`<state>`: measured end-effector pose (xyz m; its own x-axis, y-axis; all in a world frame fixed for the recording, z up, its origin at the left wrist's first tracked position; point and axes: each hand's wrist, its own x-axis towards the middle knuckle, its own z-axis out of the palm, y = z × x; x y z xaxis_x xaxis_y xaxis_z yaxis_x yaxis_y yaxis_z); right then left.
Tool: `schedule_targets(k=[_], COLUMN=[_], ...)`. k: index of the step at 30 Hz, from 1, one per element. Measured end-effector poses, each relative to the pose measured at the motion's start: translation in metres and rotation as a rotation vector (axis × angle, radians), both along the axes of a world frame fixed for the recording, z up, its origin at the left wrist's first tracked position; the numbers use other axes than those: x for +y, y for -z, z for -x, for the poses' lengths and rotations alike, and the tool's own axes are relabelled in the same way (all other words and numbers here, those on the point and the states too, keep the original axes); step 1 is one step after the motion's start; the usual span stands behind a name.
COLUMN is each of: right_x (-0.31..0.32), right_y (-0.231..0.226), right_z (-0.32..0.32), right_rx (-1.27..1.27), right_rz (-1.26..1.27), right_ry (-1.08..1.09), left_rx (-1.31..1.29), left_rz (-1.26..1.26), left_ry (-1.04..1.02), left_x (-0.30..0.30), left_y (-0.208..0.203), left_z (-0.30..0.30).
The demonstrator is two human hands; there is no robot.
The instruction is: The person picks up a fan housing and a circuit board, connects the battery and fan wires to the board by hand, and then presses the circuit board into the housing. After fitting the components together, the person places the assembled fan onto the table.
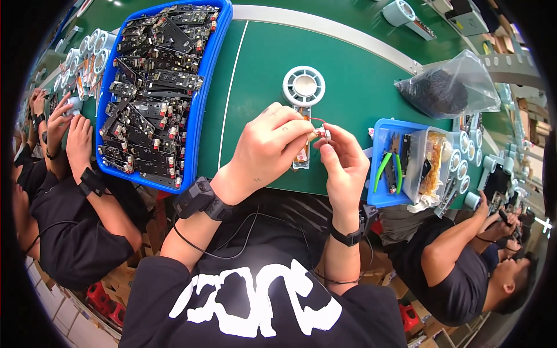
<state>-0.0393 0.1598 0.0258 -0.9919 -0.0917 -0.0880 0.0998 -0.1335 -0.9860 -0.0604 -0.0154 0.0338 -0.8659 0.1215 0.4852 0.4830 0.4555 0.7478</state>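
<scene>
Evidently, in the head view, the only one here, the step in hand is fine two-handed work at the end of a thin red wire [317, 120], done in front of a round, spoked white housing [304, 86] that lies on the green worktop [261, 64]. The left hand [268, 142] comes over from the left with thumb and forefinger pinched together on a small part [324, 134]; the right hand [343, 165] has the other side of it between thumb and fingertip, with hardly any gap between them. The part is held up between the hands, above the worktop and just beside the narrow strip [301, 158] that runs from the housing toward the person; what exactly it is, or whether it is joined to the wire, I cannot tell, since the fingertips cover much of it. My judgement is that the next move calls for lining up the two pinches squarely and sparing the wire any tug. To the left, a large blue tray [204, 116] is heaped with black circuit boards [174, 84]; to the right, a small blue tray [380, 200] holds green-handled pliers [381, 171], well clear of both hands. As for writing, the boldest marks are a large white print [265, 313] on the person's black shirt, seen upside down and more shape than legible word; a pale carton [466, 17] at upper right carries marks too small to read, and no brand or label can be made out on the housing.
</scene>
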Motion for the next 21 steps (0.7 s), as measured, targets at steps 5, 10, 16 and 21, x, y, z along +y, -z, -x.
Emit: schedule_targets(k=[5, 10, 16, 21], right_x=[0.001, 0.001, 0.000, -0.002], right_y=[0.004, 0.010, 0.015, 0.016], right_z=[0.002, 0.002, 0.005, 0.006], right_rx=[0.092, 0.129, 0.263, 0.281], right_rz=[-0.037, -0.025, -0.024, -0.054], right_ry=[0.024, 0.028, 0.009, 0.008], left_rx=[0.020, -0.044, -0.054, 0.000], left_rz=[0.060, 0.009, 0.021, 0.005], left_ry=[0.018, 0.048, 0.041, 0.038], left_x=[-0.003, -0.005, -0.005, -0.007], left_y=[-0.004, -0.004, -0.001, 0.003], left_z=[0.000, -0.002, 0.000, 0.001])
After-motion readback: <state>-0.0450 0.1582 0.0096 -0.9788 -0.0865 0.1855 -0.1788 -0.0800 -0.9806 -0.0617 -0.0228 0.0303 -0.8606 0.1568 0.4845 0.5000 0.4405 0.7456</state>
